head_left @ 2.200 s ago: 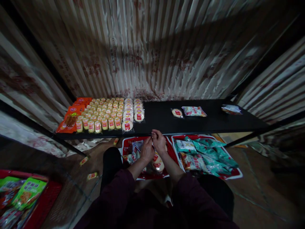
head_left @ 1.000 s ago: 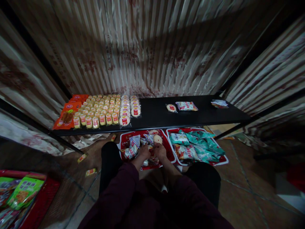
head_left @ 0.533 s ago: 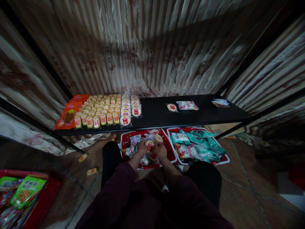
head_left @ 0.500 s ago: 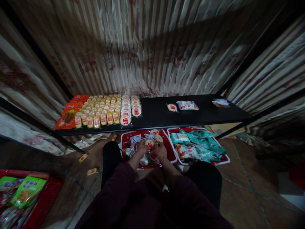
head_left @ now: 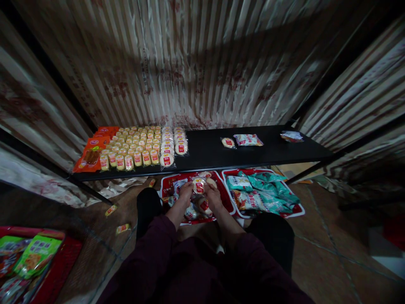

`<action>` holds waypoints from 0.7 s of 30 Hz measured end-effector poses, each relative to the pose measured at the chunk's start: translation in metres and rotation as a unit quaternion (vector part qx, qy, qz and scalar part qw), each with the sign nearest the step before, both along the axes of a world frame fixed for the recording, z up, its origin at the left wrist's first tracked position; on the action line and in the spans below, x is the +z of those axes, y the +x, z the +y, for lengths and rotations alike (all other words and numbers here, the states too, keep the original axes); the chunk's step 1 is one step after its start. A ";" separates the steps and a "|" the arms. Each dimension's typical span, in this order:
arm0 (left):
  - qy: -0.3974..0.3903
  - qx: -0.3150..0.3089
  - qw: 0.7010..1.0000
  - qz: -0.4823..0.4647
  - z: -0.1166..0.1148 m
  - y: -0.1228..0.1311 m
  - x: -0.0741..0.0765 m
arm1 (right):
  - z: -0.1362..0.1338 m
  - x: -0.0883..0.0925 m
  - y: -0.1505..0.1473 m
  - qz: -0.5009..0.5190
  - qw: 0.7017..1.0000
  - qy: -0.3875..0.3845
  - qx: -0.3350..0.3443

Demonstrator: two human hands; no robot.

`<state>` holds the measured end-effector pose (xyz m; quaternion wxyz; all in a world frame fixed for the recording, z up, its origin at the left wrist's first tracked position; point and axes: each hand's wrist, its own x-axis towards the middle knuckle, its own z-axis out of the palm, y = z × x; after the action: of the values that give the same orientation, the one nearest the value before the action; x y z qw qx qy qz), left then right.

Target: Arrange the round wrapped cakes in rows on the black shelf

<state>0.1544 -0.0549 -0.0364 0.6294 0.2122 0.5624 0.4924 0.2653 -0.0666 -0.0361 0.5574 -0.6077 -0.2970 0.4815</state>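
Over a red basket with a white rim (head_left: 228,202), my left hand (head_left: 186,193) and my right hand (head_left: 212,196) are closed on the two sides of a round, clear-wrapped cake (head_left: 198,185). Its red and yellow label faces up. Behind my right fingers another pale round cake (head_left: 211,182) shows in part. More wrapped cakes (head_left: 204,206) lie in the basket below my hands. On the black shelf (head_left: 205,147) ahead stand two rows of the same round cakes (head_left: 167,159), beside many small yellow packaged cakes (head_left: 138,158).
A second basket (head_left: 302,211) on the right holds teal packets (head_left: 268,192). On the shelf's right half lie a single round cake (head_left: 228,142), a white packet (head_left: 248,139) and another packet (head_left: 291,136). Small yellow cakes (head_left: 122,228) lie on the floor, near a red crate (head_left: 68,253).
My hands have risen slightly and moved to opposite sides of the round cake, which now lies flatter between them with its label up. The shelf goods have not moved.
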 end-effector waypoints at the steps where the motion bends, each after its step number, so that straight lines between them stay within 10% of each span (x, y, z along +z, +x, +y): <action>1: -0.001 0.006 1.000 -0.005 0.001 0.000 0.001 | 0.000 0.002 0.000 0.034 0.999 -0.007 -0.002; 21: -0.003 0.040 0.998 0.049 0.003 0.006 0.005 | -0.002 0.004 0.007 0.161 0.984 -0.069 0.015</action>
<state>0.1605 -0.0521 -0.0312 0.5815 0.2120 0.6021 0.5044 0.2724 -0.0681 -0.0322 0.5474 -0.5548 -0.1787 0.6005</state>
